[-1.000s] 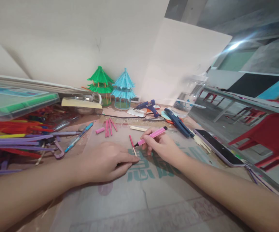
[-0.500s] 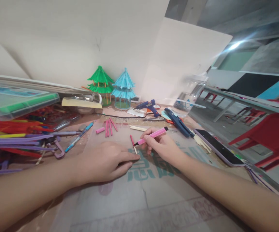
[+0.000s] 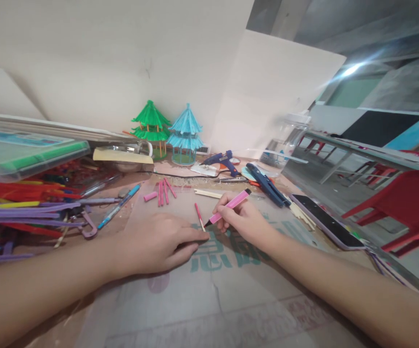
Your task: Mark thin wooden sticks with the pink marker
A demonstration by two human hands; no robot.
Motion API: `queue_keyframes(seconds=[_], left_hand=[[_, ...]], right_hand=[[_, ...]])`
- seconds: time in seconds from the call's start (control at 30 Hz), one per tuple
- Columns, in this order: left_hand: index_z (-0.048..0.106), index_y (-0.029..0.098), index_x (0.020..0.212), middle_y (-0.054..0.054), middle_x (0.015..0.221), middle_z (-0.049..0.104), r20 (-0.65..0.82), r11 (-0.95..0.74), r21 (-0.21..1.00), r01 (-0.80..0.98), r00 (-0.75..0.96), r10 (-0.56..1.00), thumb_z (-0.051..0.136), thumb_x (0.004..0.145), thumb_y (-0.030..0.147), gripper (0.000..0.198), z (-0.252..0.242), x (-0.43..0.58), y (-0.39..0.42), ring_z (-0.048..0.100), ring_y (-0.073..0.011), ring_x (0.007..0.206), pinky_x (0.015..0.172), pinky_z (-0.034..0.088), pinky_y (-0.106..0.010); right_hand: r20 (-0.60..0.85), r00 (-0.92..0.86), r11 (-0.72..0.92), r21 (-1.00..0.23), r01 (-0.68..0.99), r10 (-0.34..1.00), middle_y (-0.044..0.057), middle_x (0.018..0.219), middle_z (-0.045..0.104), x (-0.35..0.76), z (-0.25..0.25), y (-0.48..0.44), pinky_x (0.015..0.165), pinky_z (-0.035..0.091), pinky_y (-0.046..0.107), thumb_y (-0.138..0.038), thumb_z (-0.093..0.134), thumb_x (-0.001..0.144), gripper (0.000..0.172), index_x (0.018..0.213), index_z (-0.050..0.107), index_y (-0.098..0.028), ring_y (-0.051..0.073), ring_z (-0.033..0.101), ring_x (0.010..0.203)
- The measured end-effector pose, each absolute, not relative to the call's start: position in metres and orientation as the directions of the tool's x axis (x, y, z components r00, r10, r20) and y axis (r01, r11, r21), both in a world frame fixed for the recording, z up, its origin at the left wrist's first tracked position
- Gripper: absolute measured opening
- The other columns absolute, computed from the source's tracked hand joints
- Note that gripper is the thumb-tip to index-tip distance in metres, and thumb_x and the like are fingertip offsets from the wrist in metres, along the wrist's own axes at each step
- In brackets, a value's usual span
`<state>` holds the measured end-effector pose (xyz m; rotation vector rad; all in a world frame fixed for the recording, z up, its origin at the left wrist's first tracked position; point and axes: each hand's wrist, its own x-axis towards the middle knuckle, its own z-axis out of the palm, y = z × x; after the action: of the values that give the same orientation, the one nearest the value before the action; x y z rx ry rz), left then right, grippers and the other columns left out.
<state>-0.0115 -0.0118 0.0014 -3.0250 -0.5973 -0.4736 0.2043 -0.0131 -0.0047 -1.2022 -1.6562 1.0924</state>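
Marker (image 3: 230, 207) shifted down stick (image 3: 198, 214): far end pink, near pale.

The marker (image 3: 235, 202) looks smooth plastic, the stick (image 3: 198, 211) matt wood.

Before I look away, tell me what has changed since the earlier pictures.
The right hand has moved the tip of the pink marker along the stick toward the left hand. Nothing was grasped or released; the left hand stays at the stick's near end.
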Motion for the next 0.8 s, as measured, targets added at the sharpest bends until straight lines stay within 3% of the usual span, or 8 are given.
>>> queue_keyframes(seconds=[0.8], left_hand=[[0.07, 0.024, 0.11, -0.002, 0.08, 0.073, 0.32, -0.928, 0.068, 0.367, 0.873, 0.369, 0.05, 0.091, 0.021, 0.028, -0.0014, -0.0121, -0.01, 0.067, -0.0166, 0.067, 0.062, 0.047, -0.025]], right_hand=[[0.121, -0.221, 0.178, -0.949, 0.26, 0.968, -0.003, 0.056, 0.059, 0.2035, -0.006, -0.0123, 0.048, 0.045, 0.022, -0.031, 0.057, 0.08, 0.014, 0.073, 0.052, -0.02, 0.01, 0.054, 0.047]])
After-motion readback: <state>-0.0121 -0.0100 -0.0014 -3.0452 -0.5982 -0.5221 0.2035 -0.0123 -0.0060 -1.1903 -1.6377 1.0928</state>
